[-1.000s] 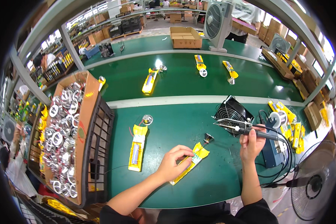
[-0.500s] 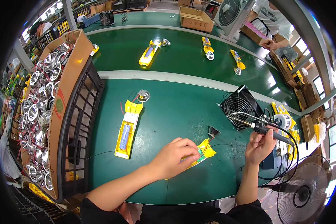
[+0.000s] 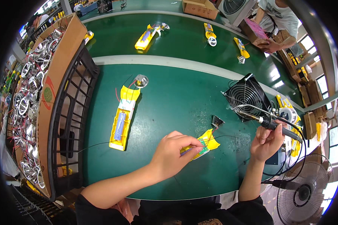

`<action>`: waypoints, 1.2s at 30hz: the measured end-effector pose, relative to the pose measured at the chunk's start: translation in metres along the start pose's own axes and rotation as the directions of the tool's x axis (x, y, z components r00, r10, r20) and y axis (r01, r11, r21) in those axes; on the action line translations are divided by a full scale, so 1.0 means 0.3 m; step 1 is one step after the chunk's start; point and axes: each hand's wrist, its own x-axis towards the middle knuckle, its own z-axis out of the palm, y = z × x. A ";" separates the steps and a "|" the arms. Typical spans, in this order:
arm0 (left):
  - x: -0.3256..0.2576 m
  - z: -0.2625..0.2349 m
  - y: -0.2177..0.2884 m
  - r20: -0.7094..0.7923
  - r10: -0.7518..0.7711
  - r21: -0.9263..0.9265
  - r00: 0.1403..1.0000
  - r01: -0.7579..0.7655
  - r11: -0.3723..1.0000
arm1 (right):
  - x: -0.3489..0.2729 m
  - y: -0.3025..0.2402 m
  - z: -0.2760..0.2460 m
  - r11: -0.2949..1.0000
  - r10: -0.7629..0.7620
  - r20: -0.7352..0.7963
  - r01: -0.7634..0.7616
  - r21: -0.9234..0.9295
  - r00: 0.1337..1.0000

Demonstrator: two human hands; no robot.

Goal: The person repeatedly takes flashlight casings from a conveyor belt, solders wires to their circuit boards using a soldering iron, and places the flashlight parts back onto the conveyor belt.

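Note:
My left hand (image 3: 174, 150) pinches a small yellow casing part (image 3: 204, 141) with a green circuit board and red wires, pressing it to the green table (image 3: 176, 101). My right hand (image 3: 267, 141) is closed around the black handle of a soldering iron (image 3: 268, 122), held to the right of the part with its tip raised toward the fan. A long yellow flashlight body (image 3: 122, 120) with a blue battery and a silver reflector (image 3: 141, 80) lies to the left of my left hand.
A small black fan (image 3: 246, 96) stands at the right. A cardboard box (image 3: 50, 86) of silver reflectors and a black crate (image 3: 69, 120) line the left side. More yellow units (image 3: 148, 35) lie on the far belt. Another person (image 3: 276, 22) stands top right. A floor fan (image 3: 302, 191) sits low right.
The view has tilted down and closer. My left hand stays pinched on the yellow part, and the soldering iron has stayed raised at the right.

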 end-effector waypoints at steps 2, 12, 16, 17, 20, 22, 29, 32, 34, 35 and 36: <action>0.004 -0.005 -0.002 0.023 0.060 0.080 0.998 -0.062 0.995 | -0.005 -0.004 -0.010 0.998 -0.050 0.093 0.053 -0.028 0.994; 0.013 0.002 0.007 -0.012 0.085 0.060 0.996 -0.084 0.995 | -0.045 -0.032 -0.020 0.998 -0.027 0.138 0.033 -0.044 0.990; 0.003 0.007 0.011 0.021 -0.020 0.033 1.000 0.020 0.999 | -0.034 -0.030 -0.017 0.998 -0.018 0.101 0.025 -0.061 0.995; 0.001 0.008 0.009 -0.007 -0.028 0.023 1.000 0.029 0.999 | -0.031 -0.034 -0.019 0.996 0.005 0.138 0.006 -0.084 0.990; 0.000 0.007 0.015 -0.033 0.020 0.120 0.999 -0.016 0.993 | -0.034 -0.014 -0.011 0.980 -0.011 0.152 0.041 -0.194 0.988; -0.006 0.013 0.017 -0.073 0.044 0.174 0.996 -0.031 0.984 | -0.043 -0.016 -0.028 0.978 0.059 0.156 -0.026 -0.206 0.986; -0.008 0.037 0.012 -0.139 0.192 0.360 0.971 -0.131 0.924 | -0.050 -0.001 -0.021 0.937 0.129 0.327 -0.007 -0.349 0.936; -0.011 0.048 0.004 -0.155 0.227 0.400 0.961 -0.149 0.904 | -0.053 0.000 -0.018 0.916 0.204 0.335 -0.059 -0.396 0.920; -0.012 0.056 -0.002 -0.166 0.226 0.376 0.960 -0.150 0.914 | -0.057 0.003 -0.012 0.923 0.234 0.303 -0.113 -0.368 0.924; -0.014 0.058 -0.004 -0.182 0.229 0.351 0.956 -0.154 0.924 | -0.057 0.003 -0.015 0.923 0.238 0.300 -0.119 -0.367 0.924; -0.016 0.056 -0.001 -0.179 0.225 0.352 0.958 -0.151 0.924 | -0.057 0.003 -0.018 0.911 0.251 0.301 -0.120 -0.394 0.920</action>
